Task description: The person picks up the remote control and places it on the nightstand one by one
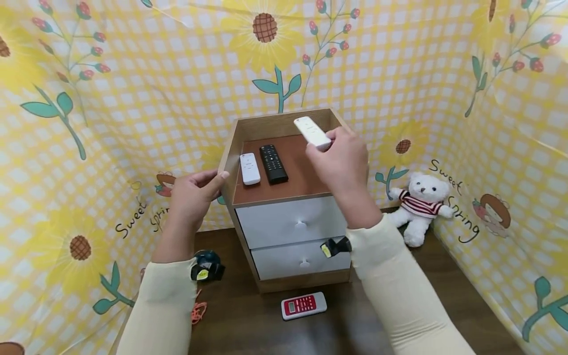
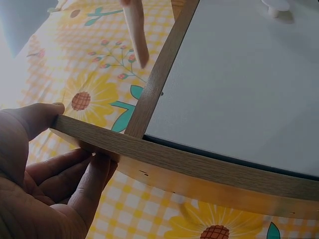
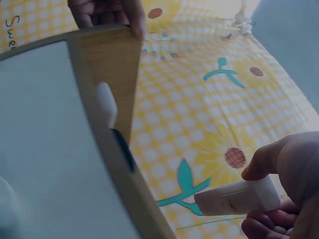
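Observation:
My right hand [image 1: 340, 160] pinches a white remote control [image 1: 312, 132] by its near end, held up above the right half of a small cabinet's brown top [image 1: 299, 162]. The right wrist view shows the same remote [image 3: 237, 196] between thumb and fingers. With my left hand [image 1: 193, 202] I grip the left side wall [image 1: 230, 170] of the cabinet. In the left wrist view the thumb lies on one side of that wooden panel [image 2: 179, 162] and the fingers on the other. On the top lie another white remote [image 1: 250, 169] and a black remote [image 1: 273, 163], side by side.
Two white drawers, an upper one [image 1: 270, 227] and a lower one [image 1: 279, 266], form the cabinet front. A red and white remote [image 1: 303, 305] lies on the dark floor before it. A white teddy bear [image 1: 419, 202] sits at the right, and orange string [image 1: 198, 310] lies left.

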`<action>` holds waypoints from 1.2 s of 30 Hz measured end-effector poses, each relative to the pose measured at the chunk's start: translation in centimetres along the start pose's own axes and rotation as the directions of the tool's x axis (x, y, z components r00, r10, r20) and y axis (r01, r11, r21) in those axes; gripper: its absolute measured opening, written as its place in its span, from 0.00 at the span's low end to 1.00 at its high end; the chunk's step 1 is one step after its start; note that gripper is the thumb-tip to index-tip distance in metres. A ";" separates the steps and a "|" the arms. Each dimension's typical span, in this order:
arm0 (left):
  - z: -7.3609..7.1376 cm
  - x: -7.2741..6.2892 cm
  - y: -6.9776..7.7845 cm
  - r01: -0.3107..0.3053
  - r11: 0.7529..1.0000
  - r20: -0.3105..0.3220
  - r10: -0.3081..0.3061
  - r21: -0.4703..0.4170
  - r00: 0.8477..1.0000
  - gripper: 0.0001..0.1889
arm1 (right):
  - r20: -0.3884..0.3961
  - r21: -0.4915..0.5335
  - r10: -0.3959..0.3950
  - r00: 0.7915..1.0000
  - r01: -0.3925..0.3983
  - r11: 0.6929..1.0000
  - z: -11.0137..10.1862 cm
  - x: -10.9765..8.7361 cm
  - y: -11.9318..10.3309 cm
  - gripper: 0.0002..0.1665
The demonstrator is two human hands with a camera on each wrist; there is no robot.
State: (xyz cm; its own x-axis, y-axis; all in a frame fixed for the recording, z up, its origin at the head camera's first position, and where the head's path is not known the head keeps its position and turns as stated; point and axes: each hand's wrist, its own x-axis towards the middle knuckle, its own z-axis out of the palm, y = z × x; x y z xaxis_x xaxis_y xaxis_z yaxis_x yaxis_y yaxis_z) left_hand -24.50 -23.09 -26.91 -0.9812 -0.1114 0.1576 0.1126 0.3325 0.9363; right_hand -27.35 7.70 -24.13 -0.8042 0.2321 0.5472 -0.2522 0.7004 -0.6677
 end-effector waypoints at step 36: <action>0.0 0.1 -0.1 -0.001 1.000 -0.015 0.001 -0.008 1.000 0.30 | 0.215 -0.282 0.069 0.974 -0.005 0.959 7.1 -0.9 0.2 0.25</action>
State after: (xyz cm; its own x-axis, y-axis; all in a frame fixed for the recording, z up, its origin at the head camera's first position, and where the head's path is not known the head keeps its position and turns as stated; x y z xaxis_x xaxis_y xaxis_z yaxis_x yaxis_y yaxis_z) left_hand -24.62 -23.16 -26.93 -0.9786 -0.1250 0.1634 0.1152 0.3252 0.9386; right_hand -30.47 2.90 -28.35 -0.9166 0.1288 0.3785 -0.0859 0.8612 -0.5009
